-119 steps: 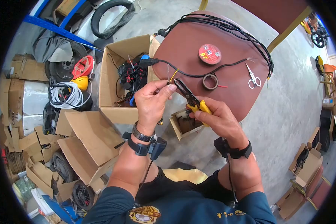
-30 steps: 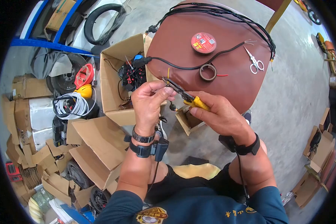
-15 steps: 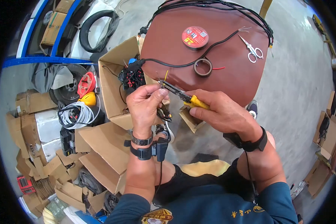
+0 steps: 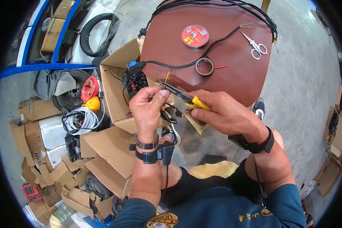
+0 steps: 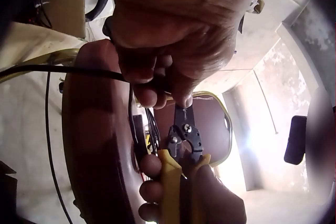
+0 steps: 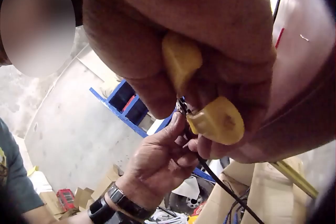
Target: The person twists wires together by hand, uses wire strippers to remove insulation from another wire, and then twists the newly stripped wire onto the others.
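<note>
Between thumb and fingers, my left hand (image 4: 147, 110) pinches the end of a black cable (image 6: 226, 187). A thin yellow wire (image 4: 167, 77) pokes up past the fingertips. My right hand (image 4: 228, 116) is wrapped round the yellow handles of a pair of wire strippers (image 4: 198, 103). Their dark jaws point left and overlap the wires right at the left fingertips. In the left wrist view the strippers' black head (image 5: 186, 128) reaches up to the left thumb; the jaw tips are hidden behind it. The right wrist view shows both handle ends (image 6: 223, 121) poking out of the right palm.
On the brown chair seat (image 4: 239, 79) lie a red-labelled tape roll (image 4: 195, 35), a brown tape ring (image 4: 197, 68), white-handled scissors (image 4: 256, 48) and a black cable (image 4: 178, 67). An open carton (image 4: 114, 91) with wiring stands left of it. Cardboard boxes (image 4: 108, 146) crowd the lower left.
Since the oldest frame the wire strippers' jaws have moved left, from beside the wires to across them at the left fingertips. Both hands keep their holds; the head view has shifted.
</note>
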`<state>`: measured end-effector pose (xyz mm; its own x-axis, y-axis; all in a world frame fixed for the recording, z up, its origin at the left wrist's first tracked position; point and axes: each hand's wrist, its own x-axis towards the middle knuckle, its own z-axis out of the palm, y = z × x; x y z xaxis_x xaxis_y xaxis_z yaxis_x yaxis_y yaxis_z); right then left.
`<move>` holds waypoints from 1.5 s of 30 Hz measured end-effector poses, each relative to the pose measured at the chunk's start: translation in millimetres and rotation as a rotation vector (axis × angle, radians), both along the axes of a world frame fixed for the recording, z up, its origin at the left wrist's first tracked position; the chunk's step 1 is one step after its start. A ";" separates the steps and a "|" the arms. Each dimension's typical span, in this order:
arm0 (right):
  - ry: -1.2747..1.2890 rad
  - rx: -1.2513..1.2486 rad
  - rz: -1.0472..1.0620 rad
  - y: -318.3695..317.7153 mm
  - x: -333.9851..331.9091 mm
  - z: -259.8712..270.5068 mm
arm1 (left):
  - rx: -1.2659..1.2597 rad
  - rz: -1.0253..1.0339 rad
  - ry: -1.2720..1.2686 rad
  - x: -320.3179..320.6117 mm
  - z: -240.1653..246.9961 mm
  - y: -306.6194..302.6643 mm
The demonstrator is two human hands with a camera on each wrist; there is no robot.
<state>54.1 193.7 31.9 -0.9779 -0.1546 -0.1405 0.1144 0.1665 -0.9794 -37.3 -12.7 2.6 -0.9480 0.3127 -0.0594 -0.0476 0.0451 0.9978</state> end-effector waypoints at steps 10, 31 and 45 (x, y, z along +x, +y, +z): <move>0.000 0.031 0.004 -2.5 0.0 0.3 | -0.046 0.028 -0.014 2.0 3.1 0.6; 0.166 0.142 -0.043 -8.0 -1.9 -7.6 | 0.166 -0.018 -0.109 6.4 4.1 8.0; 0.201 0.232 0.027 -4.1 -5.4 -5.9 | 0.213 -0.153 -0.134 7.7 4.5 2.3</move>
<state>48.8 189.7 26.0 -0.9857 -0.1674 0.0206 -0.0852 0.3885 -0.9175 -29.6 -10.4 7.0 -0.8771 0.4702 -0.0986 -0.1886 -0.1482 0.9708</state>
